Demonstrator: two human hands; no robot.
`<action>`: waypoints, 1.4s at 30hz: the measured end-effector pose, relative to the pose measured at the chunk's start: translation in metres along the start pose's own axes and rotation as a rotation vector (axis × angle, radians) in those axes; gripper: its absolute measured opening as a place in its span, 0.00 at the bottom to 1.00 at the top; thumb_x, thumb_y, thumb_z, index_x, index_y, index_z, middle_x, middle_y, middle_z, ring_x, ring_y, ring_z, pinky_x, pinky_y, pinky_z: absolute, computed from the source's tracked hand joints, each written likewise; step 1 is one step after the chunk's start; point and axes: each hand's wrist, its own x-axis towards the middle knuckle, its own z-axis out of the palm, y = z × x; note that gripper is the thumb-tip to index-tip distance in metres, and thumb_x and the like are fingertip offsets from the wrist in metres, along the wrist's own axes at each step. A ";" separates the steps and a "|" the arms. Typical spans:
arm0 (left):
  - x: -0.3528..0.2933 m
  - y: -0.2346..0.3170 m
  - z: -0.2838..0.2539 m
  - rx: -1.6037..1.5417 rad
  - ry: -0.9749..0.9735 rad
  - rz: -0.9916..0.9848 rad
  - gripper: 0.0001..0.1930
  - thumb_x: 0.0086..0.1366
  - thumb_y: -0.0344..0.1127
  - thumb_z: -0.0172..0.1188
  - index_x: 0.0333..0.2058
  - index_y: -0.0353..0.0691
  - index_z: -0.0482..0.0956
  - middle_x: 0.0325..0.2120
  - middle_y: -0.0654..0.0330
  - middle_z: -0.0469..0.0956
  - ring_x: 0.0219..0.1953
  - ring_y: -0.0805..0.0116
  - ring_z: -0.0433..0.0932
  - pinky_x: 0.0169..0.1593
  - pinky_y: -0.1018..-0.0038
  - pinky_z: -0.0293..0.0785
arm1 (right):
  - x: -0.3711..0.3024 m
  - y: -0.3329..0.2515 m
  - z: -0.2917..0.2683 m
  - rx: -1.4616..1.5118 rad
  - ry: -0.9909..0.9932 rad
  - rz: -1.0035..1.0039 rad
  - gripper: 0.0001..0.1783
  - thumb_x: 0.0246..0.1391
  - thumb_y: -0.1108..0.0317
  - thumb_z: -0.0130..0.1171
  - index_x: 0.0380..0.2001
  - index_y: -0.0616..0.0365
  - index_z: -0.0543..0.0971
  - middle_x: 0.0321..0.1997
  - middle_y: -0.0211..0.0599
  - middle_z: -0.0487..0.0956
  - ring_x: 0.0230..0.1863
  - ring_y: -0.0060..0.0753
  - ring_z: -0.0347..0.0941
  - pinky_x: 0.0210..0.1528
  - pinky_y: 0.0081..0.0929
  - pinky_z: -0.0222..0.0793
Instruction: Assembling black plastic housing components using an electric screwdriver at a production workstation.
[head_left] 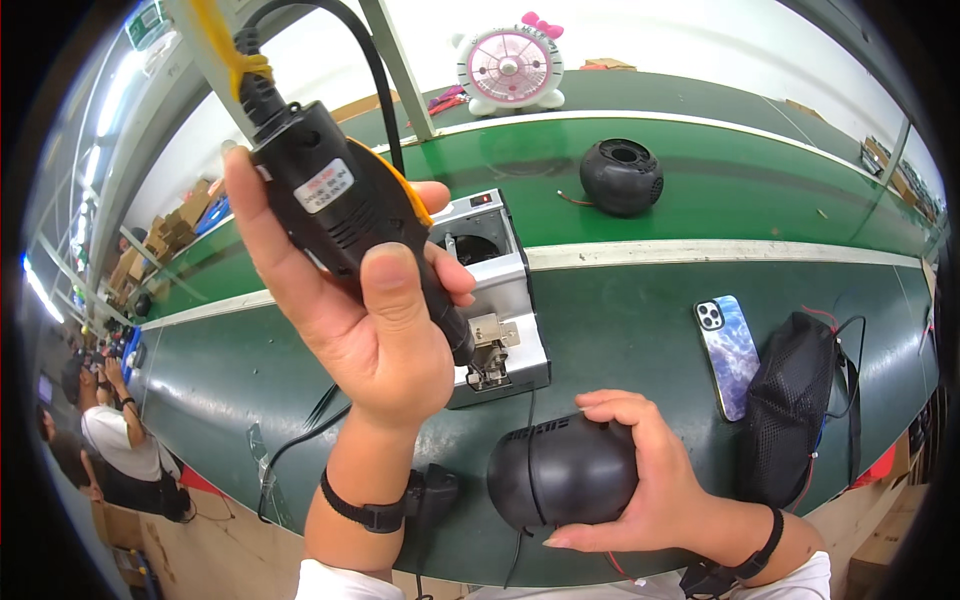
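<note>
My left hand is wrapped round a black electric screwdriver with an orange lever, hanging from a yellow cord and a black cable. Its lower end points at the front of a silver screw feeder; whether they touch, I cannot tell. Below, near the bench's front edge, my right hand grips a black rounded plastic housing from its right side, thumb below and fingers above. The housing has a seam and a row of vents. A thin wire shows under it.
On my right lie a phone in a blue patterned case and a black mesh bag. A similar round housing sits on the green belt. Behind stands a pink-and-white fan. Other people are at far left.
</note>
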 end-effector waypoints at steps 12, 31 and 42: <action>-0.004 -0.006 0.000 -0.008 -0.036 -0.022 0.38 0.78 0.46 0.48 0.75 0.56 0.35 0.46 0.44 0.76 0.22 0.76 0.75 0.23 0.79 0.75 | 0.001 -0.001 -0.001 0.018 0.004 0.003 0.52 0.31 0.48 0.84 0.55 0.62 0.68 0.56 0.55 0.74 0.56 0.53 0.75 0.55 0.42 0.73; 0.000 0.000 0.003 0.012 0.004 0.021 0.37 0.77 0.49 0.49 0.75 0.57 0.37 0.47 0.44 0.75 0.23 0.76 0.76 0.23 0.79 0.75 | 0.001 -0.001 -0.003 -0.004 0.012 0.007 0.52 0.31 0.47 0.84 0.54 0.62 0.68 0.56 0.53 0.74 0.55 0.53 0.75 0.55 0.42 0.73; 0.034 -0.025 -0.019 0.203 0.299 0.357 0.33 0.74 0.51 0.54 0.67 0.47 0.48 0.45 0.43 0.77 0.22 0.72 0.78 0.25 0.78 0.76 | 0.004 -0.004 0.001 -0.030 -0.009 -0.005 0.52 0.31 0.50 0.85 0.56 0.62 0.68 0.56 0.55 0.74 0.57 0.54 0.75 0.57 0.43 0.72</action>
